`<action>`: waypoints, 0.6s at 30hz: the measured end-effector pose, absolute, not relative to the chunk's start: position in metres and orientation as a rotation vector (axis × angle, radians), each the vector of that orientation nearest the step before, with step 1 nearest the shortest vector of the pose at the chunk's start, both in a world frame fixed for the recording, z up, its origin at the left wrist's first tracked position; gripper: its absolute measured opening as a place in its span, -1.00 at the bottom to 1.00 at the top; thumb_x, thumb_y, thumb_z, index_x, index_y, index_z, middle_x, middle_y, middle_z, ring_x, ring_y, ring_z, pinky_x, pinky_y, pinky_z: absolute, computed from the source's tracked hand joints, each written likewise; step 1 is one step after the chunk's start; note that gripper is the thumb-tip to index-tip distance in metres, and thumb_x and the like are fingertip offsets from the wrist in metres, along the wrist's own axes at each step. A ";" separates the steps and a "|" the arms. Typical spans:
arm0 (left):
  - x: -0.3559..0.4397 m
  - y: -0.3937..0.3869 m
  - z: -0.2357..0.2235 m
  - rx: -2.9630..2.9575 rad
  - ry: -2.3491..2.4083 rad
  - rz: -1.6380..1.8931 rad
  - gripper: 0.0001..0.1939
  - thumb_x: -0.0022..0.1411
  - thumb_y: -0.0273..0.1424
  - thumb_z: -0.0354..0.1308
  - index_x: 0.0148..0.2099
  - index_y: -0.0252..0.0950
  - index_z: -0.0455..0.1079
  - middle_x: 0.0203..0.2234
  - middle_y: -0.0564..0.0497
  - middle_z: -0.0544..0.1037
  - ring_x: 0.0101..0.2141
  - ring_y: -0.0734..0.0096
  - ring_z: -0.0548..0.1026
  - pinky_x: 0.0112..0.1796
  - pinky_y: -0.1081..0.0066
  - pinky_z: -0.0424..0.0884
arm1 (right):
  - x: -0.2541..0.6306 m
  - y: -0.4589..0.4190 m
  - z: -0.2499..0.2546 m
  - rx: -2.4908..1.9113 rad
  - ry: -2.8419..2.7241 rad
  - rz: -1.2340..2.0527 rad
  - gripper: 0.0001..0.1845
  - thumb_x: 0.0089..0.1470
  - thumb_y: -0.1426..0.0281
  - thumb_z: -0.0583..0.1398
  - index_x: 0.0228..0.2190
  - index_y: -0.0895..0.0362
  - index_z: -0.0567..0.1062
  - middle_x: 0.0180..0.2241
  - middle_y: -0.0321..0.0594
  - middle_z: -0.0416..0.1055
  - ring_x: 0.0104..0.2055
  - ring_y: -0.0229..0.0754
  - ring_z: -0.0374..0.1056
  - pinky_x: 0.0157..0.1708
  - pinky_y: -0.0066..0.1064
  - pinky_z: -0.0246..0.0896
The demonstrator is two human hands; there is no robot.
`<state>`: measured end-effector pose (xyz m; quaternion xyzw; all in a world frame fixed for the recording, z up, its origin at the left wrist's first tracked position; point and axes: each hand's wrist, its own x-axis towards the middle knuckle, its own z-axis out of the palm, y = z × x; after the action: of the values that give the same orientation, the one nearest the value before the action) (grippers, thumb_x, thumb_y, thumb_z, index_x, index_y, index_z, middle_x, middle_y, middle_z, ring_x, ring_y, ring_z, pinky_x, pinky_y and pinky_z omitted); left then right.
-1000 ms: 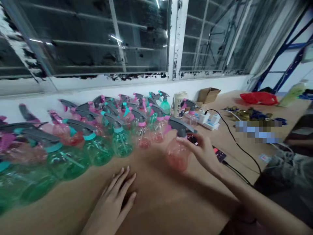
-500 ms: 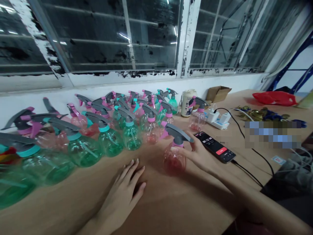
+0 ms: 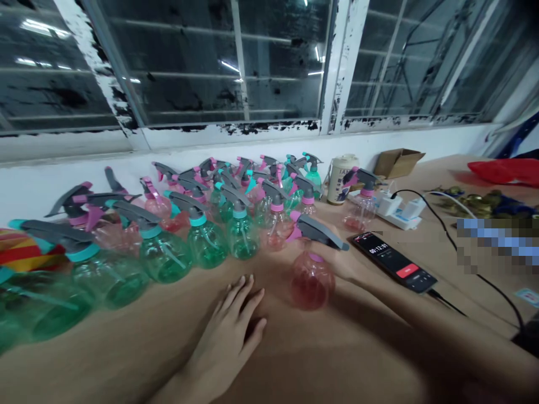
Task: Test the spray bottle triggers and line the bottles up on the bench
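Note:
A pink-tinted spray bottle (image 3: pixel 311 283) with a grey and pink trigger head (image 3: pixel 320 231) is in front of me, its head leaning away from the window. My right hand (image 3: pixel 337 261) is at its neck from behind and the right; the trigger head hides most of the fingers, and the picture is blurred there. My left hand (image 3: pixel 229 331) lies palm down on the brown tabletop (image 3: pixel 269 359), fingers spread, holding nothing. Left of the bottle stand rows of green spray bottles (image 3: pixel 208 244) with teal collars and pink spray bottles (image 3: pixel 277 227).
Right of my right hand lies a phone (image 3: pixel 393 262) with a running timer and a cable. Behind it are another pink spray bottle (image 3: pixel 360 207), a power strip (image 3: pixel 400 210), a printed cup (image 3: pixel 339 179) and a cardboard box (image 3: pixel 398 163). A red bag (image 3: pixel 505 170) lies far right.
The view has turned left, so everything appears shifted right. The pink bottle has tilted, and my right hand now shows behind its trigger head. My left hand keeps its place on the table.

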<state>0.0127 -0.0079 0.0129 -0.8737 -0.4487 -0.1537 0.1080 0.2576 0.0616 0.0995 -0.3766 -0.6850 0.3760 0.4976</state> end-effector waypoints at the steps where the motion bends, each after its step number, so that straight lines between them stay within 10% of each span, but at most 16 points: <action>1: 0.013 -0.008 0.013 -2.576 -1.328 -0.450 -0.59 0.36 -0.27 -0.03 0.21 -0.25 0.23 0.23 -0.13 0.22 0.19 0.09 0.22 0.08 0.02 0.28 | 0.254 0.060 0.100 -0.899 -1.654 0.918 -0.60 -0.08 0.07 0.21 -0.22 -0.01 0.49 -0.39 -0.24 0.46 -0.26 -0.04 0.39 -0.23 -0.18 0.30; 18: 0.016 -0.014 0.022 -2.605 -1.360 -0.403 -0.57 0.36 -0.26 -0.02 0.22 -0.24 0.22 0.25 -0.12 0.18 0.20 0.06 0.20 0.07 0.01 0.28 | 0.249 0.067 0.095 -0.789 -1.726 1.010 -0.85 0.00 0.20 0.25 -0.43 0.00 0.48 -0.41 -0.29 0.43 -0.34 -0.14 0.37 -0.26 -0.25 0.29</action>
<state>0.0161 -0.0141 0.0225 -0.8748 -0.4568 -0.1354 0.0878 0.2492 0.0665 0.0947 -0.3229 -0.7061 0.4131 0.4759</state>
